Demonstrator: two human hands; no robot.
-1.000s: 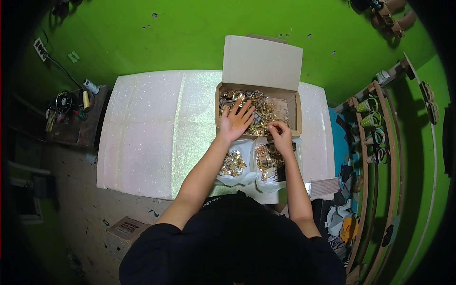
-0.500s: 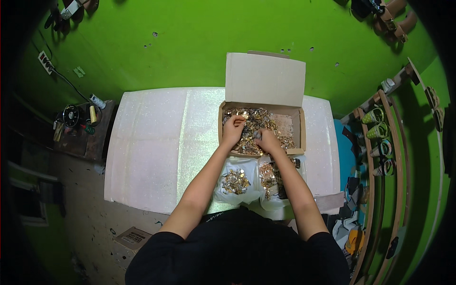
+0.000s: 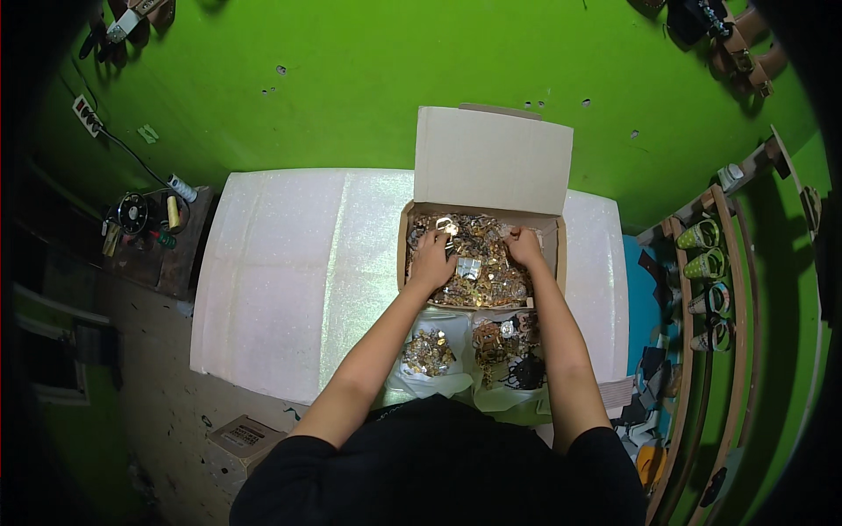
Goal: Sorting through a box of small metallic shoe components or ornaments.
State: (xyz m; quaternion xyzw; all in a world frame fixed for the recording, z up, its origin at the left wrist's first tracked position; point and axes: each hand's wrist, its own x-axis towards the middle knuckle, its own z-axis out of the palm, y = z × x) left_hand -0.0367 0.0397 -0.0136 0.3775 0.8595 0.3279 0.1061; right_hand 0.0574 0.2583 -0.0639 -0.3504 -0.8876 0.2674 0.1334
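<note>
An open cardboard box (image 3: 562, 263), its lid (image 3: 491, 159) raised at the back, holds a heap of small gold and silver metal pieces (image 3: 495, 285). Over the left part of the heap lies my left hand (image 3: 432, 261), fingers apart, close to a shiny gold piece (image 3: 448, 227). My right hand (image 3: 524, 247) is at the right side of the heap with its fingertips pinched together; whatever they hold is too small to make out. Between my hands rests a squarish silver piece (image 3: 469, 268).
Nearer me, one white plastic bag (image 3: 456, 384) holds small metal pieces, and another beside it holds gold and black pieces (image 3: 526, 373). A pale shimmering sheet (image 3: 272, 280) covers the table. Sandals (image 3: 702, 263) stand on a wooden rack at right; spools (image 3: 181, 188) sit at left.
My right hand has moved right and away from the middle of the heap, uncovering the squarish silver piece. The left hand's fingers have spread. The view has shifted slightly.
</note>
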